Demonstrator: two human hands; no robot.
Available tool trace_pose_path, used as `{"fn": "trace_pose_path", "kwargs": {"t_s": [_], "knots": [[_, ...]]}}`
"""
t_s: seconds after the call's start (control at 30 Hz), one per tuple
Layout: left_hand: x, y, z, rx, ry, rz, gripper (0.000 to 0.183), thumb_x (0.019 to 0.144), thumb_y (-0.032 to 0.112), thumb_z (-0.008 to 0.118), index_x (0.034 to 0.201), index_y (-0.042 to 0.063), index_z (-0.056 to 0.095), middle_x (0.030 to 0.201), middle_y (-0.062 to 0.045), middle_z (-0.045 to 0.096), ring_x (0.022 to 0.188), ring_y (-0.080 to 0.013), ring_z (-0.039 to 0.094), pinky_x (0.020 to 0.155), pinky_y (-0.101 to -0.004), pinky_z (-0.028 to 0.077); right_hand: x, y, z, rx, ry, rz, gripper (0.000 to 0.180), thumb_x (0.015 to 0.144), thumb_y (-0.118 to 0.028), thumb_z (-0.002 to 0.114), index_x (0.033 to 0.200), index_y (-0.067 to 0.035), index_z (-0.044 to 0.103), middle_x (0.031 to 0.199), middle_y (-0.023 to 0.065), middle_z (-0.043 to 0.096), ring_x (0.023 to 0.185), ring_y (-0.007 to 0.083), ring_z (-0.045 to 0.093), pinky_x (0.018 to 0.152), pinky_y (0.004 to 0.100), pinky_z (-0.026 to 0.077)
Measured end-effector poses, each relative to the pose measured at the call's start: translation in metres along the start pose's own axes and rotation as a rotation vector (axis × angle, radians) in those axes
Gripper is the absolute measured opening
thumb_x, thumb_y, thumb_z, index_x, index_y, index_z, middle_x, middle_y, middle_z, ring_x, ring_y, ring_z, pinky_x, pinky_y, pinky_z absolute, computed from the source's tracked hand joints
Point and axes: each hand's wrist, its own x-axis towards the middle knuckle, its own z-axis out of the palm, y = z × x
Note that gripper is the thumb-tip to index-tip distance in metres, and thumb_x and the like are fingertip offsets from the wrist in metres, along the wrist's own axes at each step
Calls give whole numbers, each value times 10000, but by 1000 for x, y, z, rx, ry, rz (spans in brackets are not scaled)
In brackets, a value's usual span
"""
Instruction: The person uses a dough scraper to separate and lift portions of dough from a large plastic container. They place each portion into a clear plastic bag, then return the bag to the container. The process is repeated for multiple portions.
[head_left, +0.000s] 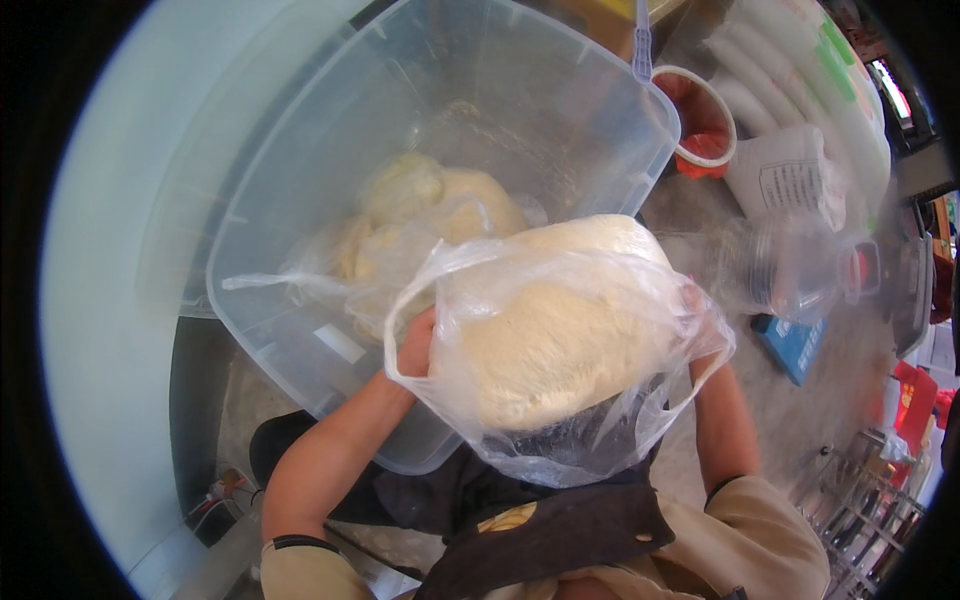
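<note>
A large pale lump of dough (562, 345) in a clear plastic bag (555, 465) is held up in front of me, over the near right edge of a translucent plastic tub (255, 187). My left hand (420, 341) grips the bag from the left side, its fingers mostly hidden behind it. On the right side, my right hand (697, 315) holds the bag, seen partly through the plastic. The bag's handles hang loose near both wrists. More dough (472, 202) in clear plastic bags lies on the tub's bottom.
Right of the tub stand a round bin with a red liner (709, 150), a white printed sack (787, 176) and a clear plastic jug (795, 270). A blue box (795, 349) lies on the floor. A metal rack (870, 502) is at lower right; a pale curved surface (97, 300) borders the left.
</note>
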Motion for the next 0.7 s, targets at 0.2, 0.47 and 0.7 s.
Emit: {"fn": "trace_pose_path", "kwargs": {"t_s": [0.2,0.47,0.7], "knots": [[-2,-7,-14,-412,-195,-64,643,1052,457,553,1474,-27,584,1424,-225,673,1271,-365,670,1138,-504,508,-29,12,22,358,-28,193,718,1075,-594,559,1494,-11,586,1432,194,676,1265,387,668,1100,558,530],[-38,-3,-22,-726,-467,-71,795,1002,610,582,1554,39,543,1525,-207,616,1366,-401,612,1175,-532,475,-79,47,91,176,146,131,706,1065,-575,588,1505,-22,576,1446,191,668,1287,373,657,1115,544,520],[-39,23,-55,-756,-455,89,841,981,667,569,1554,50,550,1508,-205,625,1330,-408,621,1178,-538,468,-96,36,137,-29,196,23,699,1057,-559,612,1515,-32,568,1459,189,660,1307,360,648,1128,532,511]]}}
